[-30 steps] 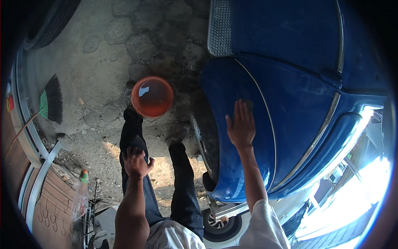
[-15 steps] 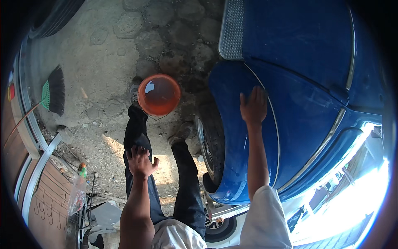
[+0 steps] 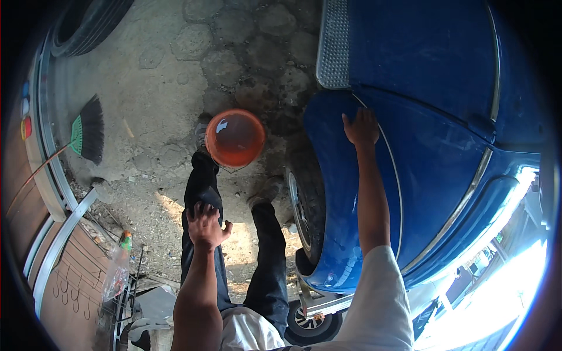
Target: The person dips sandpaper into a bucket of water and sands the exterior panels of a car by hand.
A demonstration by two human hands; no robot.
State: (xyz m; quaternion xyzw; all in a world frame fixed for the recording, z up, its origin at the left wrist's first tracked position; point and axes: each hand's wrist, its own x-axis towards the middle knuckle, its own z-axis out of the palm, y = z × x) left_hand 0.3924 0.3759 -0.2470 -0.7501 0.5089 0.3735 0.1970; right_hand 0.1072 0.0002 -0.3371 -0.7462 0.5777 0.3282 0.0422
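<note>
My right hand [image 3: 362, 127] lies on the blue car fender [image 3: 336, 175], close to its chrome trim strip. Its fingers are stretched out and the thumb stands apart; nothing shows in it, though the palm is hidden. Spread over my bent left knee, my left hand [image 3: 209, 227] is empty and open. An orange bucket [image 3: 235, 153] of clear liquid stands on the ground beyond that knee, beside my left shoe, with neither hand on it. Below the fender the car's wheel [image 3: 313, 205] shows with its black tyre and pale rim.
A ribbed footboard [image 3: 335, 50] juts from the car ahead. To the left, a green and black broom [image 3: 88, 131] leans by a metal-framed edge, with a loose tyre [image 3: 88, 29] farther off. A wire rack with hooks [image 3: 73, 286] and a plastic bag [image 3: 117, 272] are at lower left.
My right hand has slid forward along the fender, farther from me. My left hand stays on the knee. The whole view has shifted slightly.
</note>
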